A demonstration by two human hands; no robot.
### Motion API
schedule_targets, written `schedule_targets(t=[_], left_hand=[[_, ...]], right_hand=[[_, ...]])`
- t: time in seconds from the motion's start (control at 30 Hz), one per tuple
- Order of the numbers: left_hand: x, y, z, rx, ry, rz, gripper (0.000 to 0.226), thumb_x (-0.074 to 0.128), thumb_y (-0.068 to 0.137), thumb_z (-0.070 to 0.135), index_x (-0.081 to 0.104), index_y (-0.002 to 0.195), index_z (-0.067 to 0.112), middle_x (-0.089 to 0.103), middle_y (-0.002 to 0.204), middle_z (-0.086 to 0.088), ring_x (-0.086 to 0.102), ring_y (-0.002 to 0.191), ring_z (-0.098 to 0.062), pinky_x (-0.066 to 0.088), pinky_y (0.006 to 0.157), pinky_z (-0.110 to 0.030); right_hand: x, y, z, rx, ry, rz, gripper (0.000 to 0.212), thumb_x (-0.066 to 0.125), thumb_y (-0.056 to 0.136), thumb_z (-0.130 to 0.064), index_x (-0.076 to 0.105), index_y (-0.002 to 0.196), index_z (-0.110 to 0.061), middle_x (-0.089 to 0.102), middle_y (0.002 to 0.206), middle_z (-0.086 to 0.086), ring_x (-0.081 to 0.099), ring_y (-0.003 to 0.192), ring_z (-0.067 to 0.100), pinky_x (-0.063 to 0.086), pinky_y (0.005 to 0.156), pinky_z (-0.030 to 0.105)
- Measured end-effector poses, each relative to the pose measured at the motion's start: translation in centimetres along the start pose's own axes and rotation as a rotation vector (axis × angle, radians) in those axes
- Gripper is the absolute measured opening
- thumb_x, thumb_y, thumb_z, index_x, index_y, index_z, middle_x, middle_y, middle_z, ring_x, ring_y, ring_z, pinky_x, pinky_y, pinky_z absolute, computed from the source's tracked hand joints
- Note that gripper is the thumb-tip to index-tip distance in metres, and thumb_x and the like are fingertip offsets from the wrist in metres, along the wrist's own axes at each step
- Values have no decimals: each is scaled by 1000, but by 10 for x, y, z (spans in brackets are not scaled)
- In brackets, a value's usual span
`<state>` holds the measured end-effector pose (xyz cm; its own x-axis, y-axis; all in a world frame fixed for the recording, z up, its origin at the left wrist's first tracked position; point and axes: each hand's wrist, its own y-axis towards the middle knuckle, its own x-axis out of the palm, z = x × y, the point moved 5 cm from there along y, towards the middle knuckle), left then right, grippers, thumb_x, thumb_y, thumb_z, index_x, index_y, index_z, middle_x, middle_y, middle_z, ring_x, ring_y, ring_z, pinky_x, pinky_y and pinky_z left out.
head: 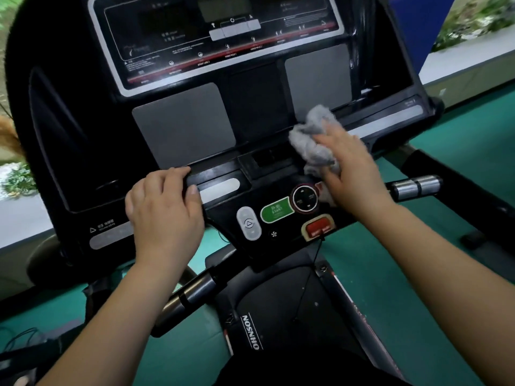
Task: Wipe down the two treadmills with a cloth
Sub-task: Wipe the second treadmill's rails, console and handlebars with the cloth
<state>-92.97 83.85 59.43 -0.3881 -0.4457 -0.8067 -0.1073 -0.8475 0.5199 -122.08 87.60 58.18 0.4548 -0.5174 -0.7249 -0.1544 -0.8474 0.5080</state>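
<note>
At the console of the one treadmill (83, 135) in my view, I count two hands and a single cloth (312, 135). The cloth is grey and bunched up. It lies against the lower right of the console, just under the right-hand grey panel (317, 76) and above the control keys. The right hand (351, 168) holds it there, fingers (328, 140) curled into the fabric from the right, with part of the cloth showing below the palm as well.

The left hand (164, 207) is on the black ledge (217, 172) at the console's front. Its fingers are hooked over the top edge and the thumb (192, 190) is pressed to the face below, so it grips the ledge.

I count two light grey panels, the second (184, 123) to the left, with one dark panel (256, 104) between them. Above sits one display board (217, 37), unlit and blurred, so I cannot read its print.

Below the ledge I make out four controls: one green START button (277, 209), one red button (317, 227), one round ring of arrows (304, 198) and one oval grey key (249, 223). The cloth's lower edge sits just beside the ring.

Two handlebars with silver bands show, one at the left (192, 293) and one at the right (415, 185). Green floor (446, 151) lies around the machine.
</note>
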Motion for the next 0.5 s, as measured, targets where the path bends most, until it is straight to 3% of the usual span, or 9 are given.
schedule_targets(t=[0.13,0.2,0.3,0.37,0.5], left_hand=[[2,3,25,-117,31,42,36,47,87,32,60,117,17,54,119,-9,43,117,-33,27,107,-51],[10,1,60,-76,51,63,37,52,85,30,60,118,17,53,124,-7,43,119,-29,26,108,-50],[35,2,118,2,52,34,44,51,85,31,56,126,15,53,127,-6,44,119,-28,25,110,-49],[50,7,146,-15,58,20,46,51,87,31,53,130,13,52,127,-8,43,120,-29,23,112,-49],[66,17,172,-117,85,16,44,50,91,31,52,131,13,51,130,-10,40,125,-30,16,116,-50]], right_hand=[[-38,36,66,160,57,66,43,49,85,-17,53,127,-27,51,138,6,48,122,32,39,103,46],[-41,47,70,76,19,29,41,51,83,-20,56,123,-22,54,133,8,48,121,30,37,105,46],[-21,47,42,-167,13,-65,41,62,82,-20,60,122,-16,55,133,8,44,125,26,30,109,36],[-8,44,28,-321,19,-121,44,60,83,-26,58,125,-13,55,131,9,45,127,27,28,111,40],[-19,61,57,-364,-87,-170,49,53,85,-38,53,130,-22,55,133,0,45,128,19,13,116,45]])
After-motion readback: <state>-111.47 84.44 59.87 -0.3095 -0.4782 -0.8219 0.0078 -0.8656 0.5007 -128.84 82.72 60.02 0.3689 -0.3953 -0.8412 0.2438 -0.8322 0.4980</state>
